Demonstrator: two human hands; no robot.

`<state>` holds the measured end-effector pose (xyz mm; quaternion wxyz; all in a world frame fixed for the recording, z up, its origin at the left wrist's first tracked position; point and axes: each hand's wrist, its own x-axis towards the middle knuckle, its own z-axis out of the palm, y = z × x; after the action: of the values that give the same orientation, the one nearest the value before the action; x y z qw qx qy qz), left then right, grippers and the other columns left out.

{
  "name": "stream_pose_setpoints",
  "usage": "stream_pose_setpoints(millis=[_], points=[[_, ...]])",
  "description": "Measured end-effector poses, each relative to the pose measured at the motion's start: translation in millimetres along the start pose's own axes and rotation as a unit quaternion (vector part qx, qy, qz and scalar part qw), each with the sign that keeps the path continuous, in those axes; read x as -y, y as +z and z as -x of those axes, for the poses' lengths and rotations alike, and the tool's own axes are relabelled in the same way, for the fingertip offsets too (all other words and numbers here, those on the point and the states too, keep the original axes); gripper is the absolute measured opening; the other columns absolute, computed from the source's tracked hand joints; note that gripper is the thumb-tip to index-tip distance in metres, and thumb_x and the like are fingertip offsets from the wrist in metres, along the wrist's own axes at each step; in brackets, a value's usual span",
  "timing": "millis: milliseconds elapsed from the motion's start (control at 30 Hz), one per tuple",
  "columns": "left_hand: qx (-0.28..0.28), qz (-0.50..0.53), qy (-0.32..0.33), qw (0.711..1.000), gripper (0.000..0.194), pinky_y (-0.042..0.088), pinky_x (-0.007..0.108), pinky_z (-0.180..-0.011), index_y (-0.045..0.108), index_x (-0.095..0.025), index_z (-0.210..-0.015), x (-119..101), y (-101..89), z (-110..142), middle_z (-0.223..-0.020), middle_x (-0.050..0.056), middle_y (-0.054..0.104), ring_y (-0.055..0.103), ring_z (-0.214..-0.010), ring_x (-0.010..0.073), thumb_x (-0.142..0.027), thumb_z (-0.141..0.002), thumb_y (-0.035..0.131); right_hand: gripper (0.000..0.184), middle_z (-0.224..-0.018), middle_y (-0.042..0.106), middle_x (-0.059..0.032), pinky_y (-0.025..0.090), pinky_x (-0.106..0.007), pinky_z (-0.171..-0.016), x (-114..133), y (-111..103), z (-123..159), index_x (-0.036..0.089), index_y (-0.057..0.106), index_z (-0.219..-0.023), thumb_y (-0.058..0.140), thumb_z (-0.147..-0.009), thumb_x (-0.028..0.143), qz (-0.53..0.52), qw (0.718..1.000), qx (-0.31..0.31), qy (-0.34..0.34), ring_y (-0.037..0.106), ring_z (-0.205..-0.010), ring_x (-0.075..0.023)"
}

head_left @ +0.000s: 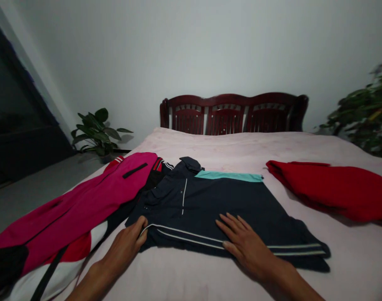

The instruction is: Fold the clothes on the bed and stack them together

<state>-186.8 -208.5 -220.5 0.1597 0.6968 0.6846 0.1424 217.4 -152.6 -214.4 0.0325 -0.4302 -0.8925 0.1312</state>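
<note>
The left grip (130, 238) holds, seemingly by the edge, the dark garment (219, 196), which spreads towards two o'clock from there; the right grip (245, 243) lies wide on it.

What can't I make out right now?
Head view: dark garment beneath the right hand, hidden by that hand.
Head view: red cloth, right end cut off by picture edge.
Head view: pink jacket, left end cut off by picture edge.
Head view: right-side plant, leaf detail blurred.
</note>
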Motion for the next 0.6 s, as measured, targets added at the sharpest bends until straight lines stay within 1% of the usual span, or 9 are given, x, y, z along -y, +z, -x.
stream_pose_setpoints(millis=[100, 200, 267, 333, 400, 433, 467, 533, 600], points=[[0.023, 0.02, 0.007, 1.0, 0.018, 0.033, 0.027, -0.073, 0.042, -0.022, -0.1, 7, 1.9, 11, -0.086, 0.001, 0.057, 0.058, -0.076, 0.0152, -0.034, -0.099, 0.029, 0.061, -0.161, 0.021, -0.0001, 0.022, -0.059, -0.121, -53, 10, 43, 0.034, 0.028, -0.156, 0.033, -0.1, 0.056, 0.056, 0.998, -0.028, 0.032, 0.022, -0.15, -0.0272], [0.055, 0.029, 0.013, 0.998, 0.022, 0.035, 0.026, -0.076, 0.046, -0.023, -0.106, 11, -2.6, 16, -0.092, 0.001, 0.06, 0.059, -0.081, 0.014, -0.036, -0.099, 0.03, 0.062, -0.157, 0.03, -0.0023, 0.034, -0.059, -0.116, -108, 14, 84, 0.03, 0.032, -0.155, 0.036, -0.099, 0.054, 0.105, 0.988, -0.084, 0.081, 0.032, -0.146, -0.0283], [0.103, 0.017, 0.009, 0.994, 0.021, 0.034, 0.025, -0.073, 0.051, -0.023, -0.104, 9, -14.1, 9, -0.088, -0.001, 0.061, 0.059, -0.08, 0.0141, -0.038, -0.097, 0.038, 0.062, -0.153, 0.038, -0.0036, 0.038, -0.06, -0.113, -136, 5, 100, 0.027, 0.042, -0.151, 0.039, -0.096, 0.055, 0.119, 0.983, -0.103, 0.095, 0.039, -0.142, -0.0303], [0.134, -0.009, -0.008, 0.991, 0.023, 0.032, 0.025, -0.067, 0.056, -0.023, -0.094, 2, -30.6, -7, -0.081, -0.002, 0.061, 0.058, -0.077, 0.015, -0.044, -0.094, 0.045, 0.055, -0.142, 0.053, -0.0043, 0.044, -0.059, -0.108, -151, -14, 99, 0.028, 0.059, -0.138, 0.042, -0.095, 0.057, 0.106, 0.982, -0.089, 0.128, 0.052, -0.131, -0.0311], [0.107, -0.021, -0.018, 0.994, 0.032, 0.032, 0.026, -0.067, 0.06, -0.023, -0.09, -11, -45.9, -34, -0.083, -0.002, 0.063, 0.059, -0.079, 0.0161, -0.051, -0.093, 0.046, 0.049, -0.123, 0.067, -0.0058, 0.046, -0.057, -0.104, -152, -37, 80, 0.028, 0.073, -0.117, 0.039, -0.096, 0.055, 0.084, 0.978, -0.072, 0.179, 0.064, -0.114, -0.0301], [0.083, -0.015, -0.013, 0.996, 0.035, 0.033, 0.027, -0.069, 0.062, -0.023, -0.09, -19, -51.0, -51, -0.085, -0.001, 0.065, 0.06, -0.08, 0.0166, -0.054, -0.093, 0.045, 0.05, -0.118, 0.069, -0.0079, 0.051, -0.053, -0.096, -149, -48, 64, 0.025, 0.073, -0.115, 0.036, -0.097, 0.052, 0.075, 0.972, -0.073, 0.209, 0.067, -0.107, -0.0299], [0.053, -0.006, 0.001, 0.999, 0.037, 0.036, 0.027, -0.071, 0.064, -0.023, -0.092, -27, -53.7, -70, -0.088, 0.0, 0.066, 0.061, -0.082, 0.017, -0.054, -0.094, 0.045, 0.05, -0.122, 0.067, -0.0083, 0.052, -0.049, -0.094, -146, -58, 45, 0.023, 0.07, -0.122, 0.037, -0.096, 0.05, 0.056, 0.97, -0.081, 0.22, 0.065, -0.109, -0.029], [0.003, 0.003, 0.04, 0.999, 0.032, 0.04, 0.028, -0.075, 0.068, -0.021, -0.093, -45, -50.9, -110, -0.092, 0.002, 0.068, 0.062, -0.084, 0.0182, -0.046, -0.093, 0.049, 0.049, -0.13, 0.063, -0.0096, 0.049, -0.042, -0.1, -138, -71, -1, 0.018, 0.066, -0.127, 0.038, -0.097, 0.044, 0.024, 0.978, -0.103, 0.179, 0.061, -0.117, -0.0258], [-0.034, -0.006, 0.077, 0.996, 0.025, 0.043, 0.029, -0.08, 0.07, -0.018, -0.093, -62, -38.9, -149, -0.097, 0.005, 0.069, 0.064, -0.09, 0.0195, -0.031, -0.092, 0.049, 0.047, -0.133, 0.06, -0.0122, 0.043, -0.04, -0.107, -133, -78, -51, 0.013, 0.062, -0.132, 0.04, -0.097, 0.036, 0.033, 0.984, -0.112, 0.137, 0.057, -0.123, -0.0253]])
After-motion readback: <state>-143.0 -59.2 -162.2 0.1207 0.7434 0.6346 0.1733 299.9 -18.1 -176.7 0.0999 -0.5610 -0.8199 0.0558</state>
